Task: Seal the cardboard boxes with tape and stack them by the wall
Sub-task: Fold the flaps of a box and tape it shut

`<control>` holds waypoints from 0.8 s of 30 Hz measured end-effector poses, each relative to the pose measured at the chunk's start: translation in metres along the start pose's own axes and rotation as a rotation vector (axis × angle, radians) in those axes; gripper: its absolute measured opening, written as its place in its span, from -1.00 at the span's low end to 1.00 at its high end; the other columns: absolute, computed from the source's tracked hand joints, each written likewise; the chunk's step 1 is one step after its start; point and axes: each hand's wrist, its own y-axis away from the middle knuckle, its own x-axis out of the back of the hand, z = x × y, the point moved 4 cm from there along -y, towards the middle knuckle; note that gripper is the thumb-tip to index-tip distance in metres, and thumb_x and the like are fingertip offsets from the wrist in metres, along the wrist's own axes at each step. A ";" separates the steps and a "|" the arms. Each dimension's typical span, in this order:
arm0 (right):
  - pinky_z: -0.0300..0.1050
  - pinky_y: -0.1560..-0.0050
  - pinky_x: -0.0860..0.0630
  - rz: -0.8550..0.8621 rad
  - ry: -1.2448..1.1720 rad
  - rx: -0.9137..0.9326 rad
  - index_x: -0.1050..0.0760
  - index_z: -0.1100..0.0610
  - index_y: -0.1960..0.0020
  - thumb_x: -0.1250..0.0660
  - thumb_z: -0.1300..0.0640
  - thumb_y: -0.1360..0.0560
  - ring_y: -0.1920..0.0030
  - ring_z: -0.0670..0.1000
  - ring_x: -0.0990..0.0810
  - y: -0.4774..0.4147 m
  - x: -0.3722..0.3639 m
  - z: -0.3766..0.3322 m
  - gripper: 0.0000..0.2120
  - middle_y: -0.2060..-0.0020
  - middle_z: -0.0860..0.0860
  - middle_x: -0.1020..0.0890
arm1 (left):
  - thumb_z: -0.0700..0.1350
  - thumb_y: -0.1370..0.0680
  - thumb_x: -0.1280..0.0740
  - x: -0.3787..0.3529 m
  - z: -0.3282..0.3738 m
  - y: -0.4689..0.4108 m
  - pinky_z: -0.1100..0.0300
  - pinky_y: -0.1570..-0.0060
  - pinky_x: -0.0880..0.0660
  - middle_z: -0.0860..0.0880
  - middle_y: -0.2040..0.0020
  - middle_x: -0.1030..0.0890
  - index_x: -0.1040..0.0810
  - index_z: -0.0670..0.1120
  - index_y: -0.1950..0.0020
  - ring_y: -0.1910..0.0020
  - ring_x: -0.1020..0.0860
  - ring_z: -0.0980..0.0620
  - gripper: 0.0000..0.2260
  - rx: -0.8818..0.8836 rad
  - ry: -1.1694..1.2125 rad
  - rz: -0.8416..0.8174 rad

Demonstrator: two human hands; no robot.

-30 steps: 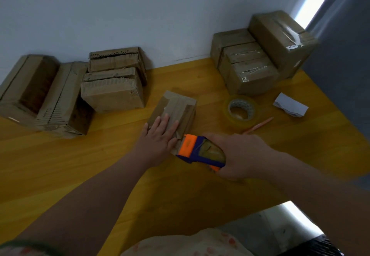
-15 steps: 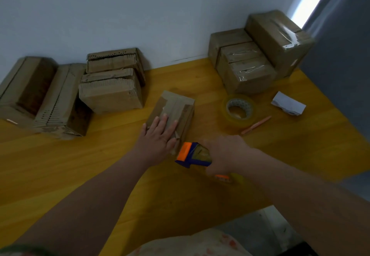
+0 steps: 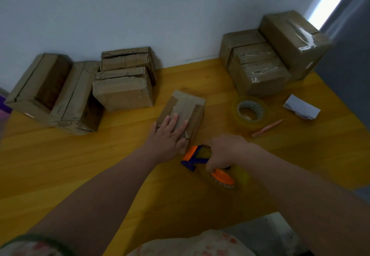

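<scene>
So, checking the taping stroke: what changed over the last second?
The right hand, gripping the tape dispenser, tipped it downward at the near end of the box and shifted closer to it. The left hand stayed flat on the box; spare tape roll unmoved.

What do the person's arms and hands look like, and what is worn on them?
The left forearm and right forearm are bare. The left hand and the right hand wear no gloves; no ring, watch or bracelet shows. Only the left arm shows a sleeve, lower left: light fabric with reddish spots and a dark green hem.
</scene>
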 end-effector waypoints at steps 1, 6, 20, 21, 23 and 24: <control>-0.10 0.20 -0.43 0.026 0.025 -0.012 -0.34 -0.04 -0.36 -0.39 -0.23 -0.37 0.06 0.04 -0.51 0.002 0.002 0.003 -0.37 0.16 -0.07 -0.47 | 0.16 -0.66 0.09 0.001 0.000 -0.001 -0.15 -0.46 0.22 -0.01 -0.56 0.31 0.24 0.15 -0.55 -0.54 0.27 -0.03 -0.49 -0.015 0.019 -0.006; -0.06 0.13 -0.39 0.274 0.095 -0.157 -0.20 0.03 -0.46 -0.18 -0.46 -0.43 -0.13 0.09 -0.55 0.008 0.008 0.026 -0.21 -0.12 0.03 -0.55 | 0.25 -0.60 -0.06 0.009 -0.007 0.009 -0.11 -0.48 0.23 0.00 -0.56 0.28 0.17 0.10 -0.57 -0.53 0.28 0.02 -0.36 -0.112 0.076 0.014; -0.15 0.51 -0.24 0.435 0.107 -0.279 0.08 0.03 -0.56 -0.23 0.06 -0.61 0.31 0.04 -0.55 -0.014 -0.042 0.039 -0.34 0.18 0.03 -0.57 | -0.33 -0.11 -0.60 0.014 -0.010 0.032 0.18 0.57 -0.43 -0.08 0.28 -0.59 -0.60 -0.14 0.23 0.42 -0.55 -0.08 -0.68 -0.249 -0.239 0.462; -0.15 0.51 -0.26 0.437 0.089 -0.276 0.11 0.02 -0.57 -0.24 0.06 -0.60 0.30 0.04 -0.57 -0.017 -0.045 0.040 -0.31 0.19 0.03 -0.58 | -0.33 -0.10 -0.59 0.019 -0.011 0.033 0.20 0.58 -0.41 -0.08 0.29 -0.58 -0.60 -0.14 0.23 0.45 -0.54 -0.08 -0.67 -0.239 -0.230 0.470; -0.15 0.51 -0.30 0.438 0.048 -0.272 0.21 0.02 -0.57 -0.23 0.08 -0.60 0.34 0.03 -0.53 -0.019 -0.049 0.041 -0.25 0.21 0.02 -0.57 | -0.33 -0.08 -0.58 0.034 -0.010 0.034 0.25 0.59 -0.30 -0.06 0.34 -0.54 -0.57 -0.12 0.26 0.50 -0.49 -0.07 -0.67 -0.213 -0.217 0.497; -0.15 0.50 -0.30 0.436 0.044 -0.267 0.22 0.01 -0.57 -0.22 0.08 -0.60 0.34 0.03 -0.51 -0.018 -0.050 0.042 -0.25 0.20 0.02 -0.56 | -0.32 -0.09 -0.58 0.045 -0.009 0.035 0.27 0.59 -0.24 -0.06 0.36 -0.53 -0.55 -0.12 0.27 0.51 -0.48 -0.06 -0.67 -0.191 -0.215 0.515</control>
